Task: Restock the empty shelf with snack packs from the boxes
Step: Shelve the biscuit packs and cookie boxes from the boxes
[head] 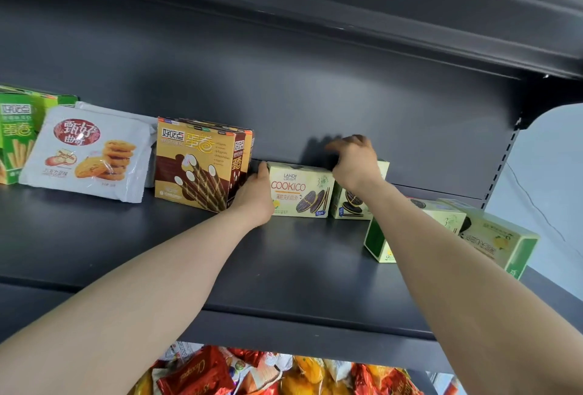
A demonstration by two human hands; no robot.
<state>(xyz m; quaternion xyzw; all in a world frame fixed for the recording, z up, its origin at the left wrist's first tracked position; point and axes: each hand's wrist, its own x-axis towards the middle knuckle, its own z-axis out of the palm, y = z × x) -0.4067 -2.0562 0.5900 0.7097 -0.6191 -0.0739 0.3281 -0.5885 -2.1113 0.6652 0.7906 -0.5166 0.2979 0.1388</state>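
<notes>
Red and yellow foil snack packets (pixel 252 375) lie below the front edge of the dark grey metal shelf (pixel 284 268). Near its back edge, against the grey back panel (pixel 284 94), the left hand (pixel 255 197) lies flat against the left end of a pale green cardboard COOKICO box (pixel 299 189). The right hand (pixel 355 158) sits at its top right corner, fingers bent; whether it grips cannot be told.

Left hand (pixel 254 194) presses flat against the left end of the upright Cookico box (pixel 301 189), just beside the brown egg-roll box (pixel 202 164). Right hand (pixel 355 159) hovers over its right top corner, fingers loosely curled, on the dark shelf (pixel 284 262).
</notes>
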